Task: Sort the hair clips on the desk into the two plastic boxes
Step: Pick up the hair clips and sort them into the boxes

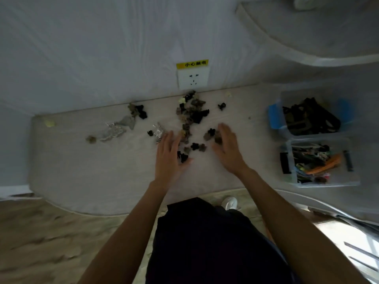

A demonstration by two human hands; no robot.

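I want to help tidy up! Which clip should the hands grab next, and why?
Probably the small black clip by the left hand: it lies nearest, both hands are open and hold nothing, and the far box already holds dark clips.

Your table has hair clips scattered mid-far, two plastic boxes on the right.

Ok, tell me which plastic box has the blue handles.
The farther box, nearest the wall, filled with dark clips; the nearer box is all clear and holds colourful ones.
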